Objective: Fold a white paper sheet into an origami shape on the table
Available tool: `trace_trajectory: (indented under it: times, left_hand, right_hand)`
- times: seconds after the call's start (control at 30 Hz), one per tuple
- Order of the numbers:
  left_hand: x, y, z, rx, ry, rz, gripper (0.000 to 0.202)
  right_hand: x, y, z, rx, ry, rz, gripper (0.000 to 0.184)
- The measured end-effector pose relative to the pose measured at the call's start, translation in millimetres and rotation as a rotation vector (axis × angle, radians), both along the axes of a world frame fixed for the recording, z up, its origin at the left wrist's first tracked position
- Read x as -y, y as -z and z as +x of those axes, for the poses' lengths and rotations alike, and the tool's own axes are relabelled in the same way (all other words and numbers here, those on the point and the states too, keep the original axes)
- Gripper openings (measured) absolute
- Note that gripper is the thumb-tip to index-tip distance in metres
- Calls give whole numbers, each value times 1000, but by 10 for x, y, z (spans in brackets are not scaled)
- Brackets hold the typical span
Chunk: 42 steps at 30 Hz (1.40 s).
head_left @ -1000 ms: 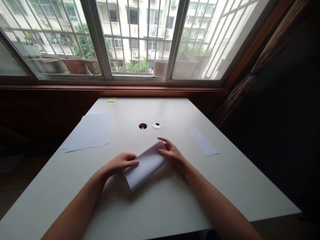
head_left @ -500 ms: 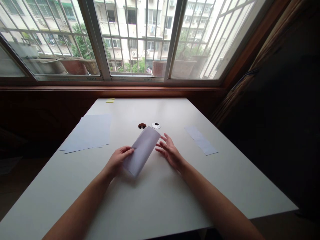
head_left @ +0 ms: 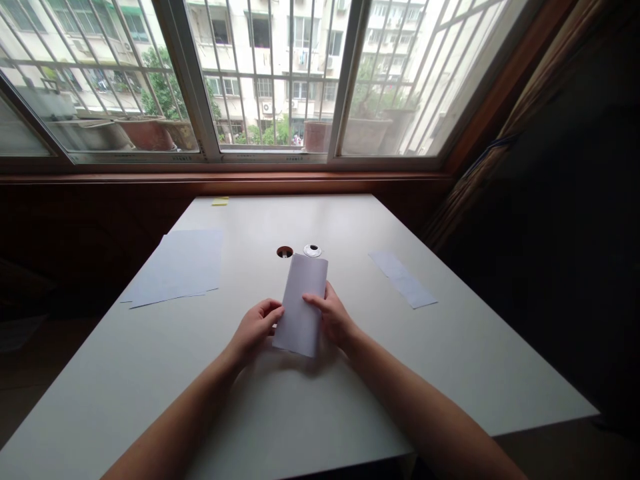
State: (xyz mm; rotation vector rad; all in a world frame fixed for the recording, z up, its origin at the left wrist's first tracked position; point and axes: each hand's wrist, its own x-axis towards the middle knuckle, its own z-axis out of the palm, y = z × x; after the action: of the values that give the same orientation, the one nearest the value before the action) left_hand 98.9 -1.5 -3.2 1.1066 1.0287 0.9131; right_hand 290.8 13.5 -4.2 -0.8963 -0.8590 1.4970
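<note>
A folded white sheet of paper (head_left: pixel 301 303) is held upright-ish above the white table (head_left: pixel 310 393), its long side pointing away from me. My left hand (head_left: pixel 255 327) grips its left edge with curled fingers. My right hand (head_left: pixel 333 317) holds the right edge, thumb laid across the front of the paper. Both hands sit just in front of the table's middle.
A stack of loose white sheets (head_left: pixel 177 265) lies at the left of the table. A narrow folded strip of paper (head_left: pixel 403 279) lies at the right. A round cable hole (head_left: pixel 285 252) and its white cap (head_left: pixel 313 250) sit behind the held paper. A yellow note (head_left: pixel 220 201) lies near the window.
The folded paper was lifted off the table by my left hand and turned from a diagonal lie to lengthwise. My right hand let go, then took hold of its right edge.
</note>
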Motion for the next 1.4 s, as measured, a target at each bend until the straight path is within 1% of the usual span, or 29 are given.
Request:
trace_trajectory:
  times: [0.07, 0.17, 0.3, 0.4, 0.6, 0.8, 0.97, 1.23, 1.4]
  left_hand:
    - [-16, -19, -21, -22, 0, 22, 36]
    - [-62, -24, -58, -44, -43, 93, 36]
    - [-120, 20, -89, -70, -93, 160, 34]
    - [-146, 59, -95, -73, -85, 175, 33]
    - [-162, 87, -103, -47, -56, 159, 32]
    - [-164, 103, -115, -15, -43, 109, 34]
    - [-176, 129, -111, 5, -28, 88, 35]
    - [-174, 131, -89, 3, -32, 74, 37]
    - [-182, 151, -98, 10, -25, 81, 35]
  right_hand:
    - [0, -4, 37, 13, -15, 9, 60]
    - [25, -39, 53, 32, -67, 29, 66]
    - [61, -65, 44, 73, -133, 37, 72]
    - [63, -50, 56, 96, -152, 45, 74]
    - [45, -14, 73, 116, -173, 60, 74]
    - [50, -11, 67, 115, -167, 65, 62]
    - [42, -10, 81, 117, -176, 60, 66]
    - [45, -17, 97, 115, -183, 53, 72]
    - [52, -25, 91, 114, -176, 53, 70]
